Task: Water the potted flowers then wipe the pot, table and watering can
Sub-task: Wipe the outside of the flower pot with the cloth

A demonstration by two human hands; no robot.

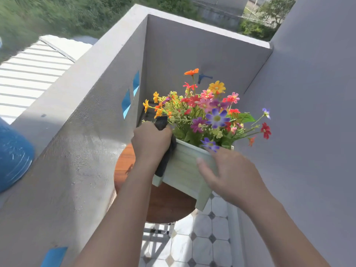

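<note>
You are wiping the pale green pot (185, 170) at the bench's (169, 205) right edge, left hand (151, 140) clenching a dark cloth (166, 157), right hand (227, 174) spread open steadying it (bench and unseen watering can seemingly remaining).

Balcony corner w/ grey rendered parapet wall (81, 143) running along the left side, meeting a second grey wall (202, 60) at the back; a taller grey wall (312, 112) is closing the right. Small blue openings (126, 103) are piercing the parapet. Floor tiles (202, 247), white w/ dark diamond insets, are catching sun. Beyond: white slatted roof (28, 78), grass (57, 14) & trees (269, 14) are lying in strong daylight.
</note>
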